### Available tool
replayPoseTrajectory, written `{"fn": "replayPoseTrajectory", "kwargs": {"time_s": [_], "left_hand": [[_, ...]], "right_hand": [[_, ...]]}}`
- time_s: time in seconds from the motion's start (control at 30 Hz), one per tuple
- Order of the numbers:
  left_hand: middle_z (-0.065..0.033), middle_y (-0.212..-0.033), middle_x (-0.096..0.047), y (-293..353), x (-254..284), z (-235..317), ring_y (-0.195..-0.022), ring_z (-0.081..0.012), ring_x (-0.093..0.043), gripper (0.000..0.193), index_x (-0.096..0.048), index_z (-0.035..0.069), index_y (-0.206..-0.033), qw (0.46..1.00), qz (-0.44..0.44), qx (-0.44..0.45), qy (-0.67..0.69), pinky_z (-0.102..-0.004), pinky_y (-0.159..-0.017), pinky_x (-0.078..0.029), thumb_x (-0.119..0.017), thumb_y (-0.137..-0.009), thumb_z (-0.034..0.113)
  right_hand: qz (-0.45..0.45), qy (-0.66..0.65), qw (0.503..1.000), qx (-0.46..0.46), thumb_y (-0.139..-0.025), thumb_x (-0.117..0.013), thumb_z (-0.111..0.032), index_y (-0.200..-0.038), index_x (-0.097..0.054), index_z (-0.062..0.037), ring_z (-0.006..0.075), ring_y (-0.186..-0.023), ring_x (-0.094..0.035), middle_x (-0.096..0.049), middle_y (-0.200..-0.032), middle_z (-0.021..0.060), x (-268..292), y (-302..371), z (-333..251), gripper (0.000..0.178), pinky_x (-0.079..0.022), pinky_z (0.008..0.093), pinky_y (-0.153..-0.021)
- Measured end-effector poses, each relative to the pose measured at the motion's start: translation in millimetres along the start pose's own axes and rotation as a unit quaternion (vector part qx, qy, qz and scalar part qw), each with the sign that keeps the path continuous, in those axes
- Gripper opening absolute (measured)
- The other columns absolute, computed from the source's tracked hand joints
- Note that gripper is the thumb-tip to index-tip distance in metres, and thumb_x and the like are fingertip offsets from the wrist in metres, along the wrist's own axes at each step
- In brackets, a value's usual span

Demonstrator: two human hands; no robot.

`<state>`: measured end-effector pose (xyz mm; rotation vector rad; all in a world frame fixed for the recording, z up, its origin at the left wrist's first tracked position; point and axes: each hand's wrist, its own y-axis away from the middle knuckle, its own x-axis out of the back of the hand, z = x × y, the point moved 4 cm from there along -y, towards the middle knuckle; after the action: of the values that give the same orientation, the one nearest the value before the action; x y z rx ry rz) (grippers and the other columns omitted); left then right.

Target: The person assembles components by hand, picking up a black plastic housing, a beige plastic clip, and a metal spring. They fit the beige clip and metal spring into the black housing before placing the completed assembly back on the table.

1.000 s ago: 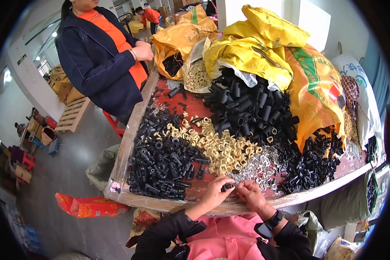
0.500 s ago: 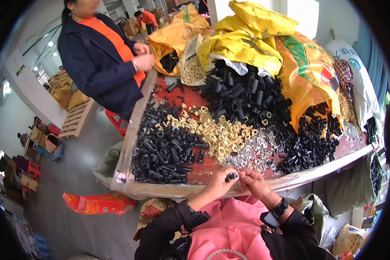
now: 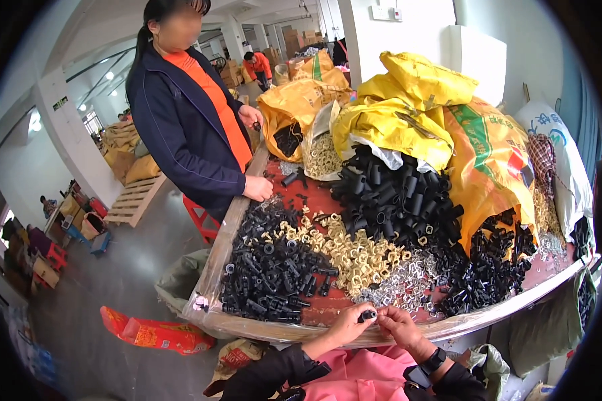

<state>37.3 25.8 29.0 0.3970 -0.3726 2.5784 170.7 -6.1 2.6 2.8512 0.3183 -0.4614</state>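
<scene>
Over the table's near edge, my left hand [image 3: 345, 327] is closed around a small black cylindrical part [image 3: 366, 315], its round end showing. My right hand [image 3: 400, 325] pinches its fingers together beside that end; whatever is between them is too small to make out. Just beyond my hands lies a heap of small silver metal pieces [image 3: 403, 279]. Gold-coloured, nut-like pieces [image 3: 364, 257] are piled behind it. Black ribbed fittings [image 3: 267, 284] spread to the left, and small black pieces [image 3: 478, 287] to the right.
Larger black tubes [image 3: 388, 200] spill from a yellow sack [image 3: 398, 137]. An orange sack [image 3: 491, 160] stands at the right. The wrapped table rim [image 3: 261, 330] runs before me. A co-worker [image 3: 187, 127] stands at the left side. A red bag [image 3: 157, 334] lies on the floor.
The view has tipped upward, so the table sits lower in it. My hands stay together at the black part. The co-worker's hands have parted, one lowering to the table edge.
</scene>
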Motion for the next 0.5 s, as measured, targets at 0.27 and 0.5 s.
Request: {"fn": "replayPoseTrajectory", "kwargs": {"time_s": [0.27,0.5], "left_hand": [[-0.0099,-0.075,-0.055,-10,0,-15,-0.068,-0.017,-0.054,0.013,-0.052,0.002,-0.086,0.998,-0.007,0.045,0.038,-0.0282,-0.061,-0.042,-0.055,-0.076,0.009],[-0.0051,-0.086,-0.054,3,-16,-31,-0.072,-0.0102,-0.052,0.024,-0.048,0.004,-0.101,0.931,-0.066,0.198,0.301,-0.024,-0.06,-0.043,-0.054,-0.078,0.009]], "right_hand": [[0.002,0.04,0.999,0.008,-0.085,-0.047,-0.012,-0.076,-0.049,-0.0053,0.0025,-0.05,-0.033,-0.039,-0.058,-0.0062,5,-13,-4,0.012,-0.028,0.017,-0.044],[0.013,0.119,0.988,0.098,-0.085,-0.048,-0.012,-0.074,-0.049,-0.0041,0.0026,-0.053,-0.036,-0.041,-0.059,-0.0052,7,-9,-4,0.014,-0.031,0.0189,-0.046]]}}
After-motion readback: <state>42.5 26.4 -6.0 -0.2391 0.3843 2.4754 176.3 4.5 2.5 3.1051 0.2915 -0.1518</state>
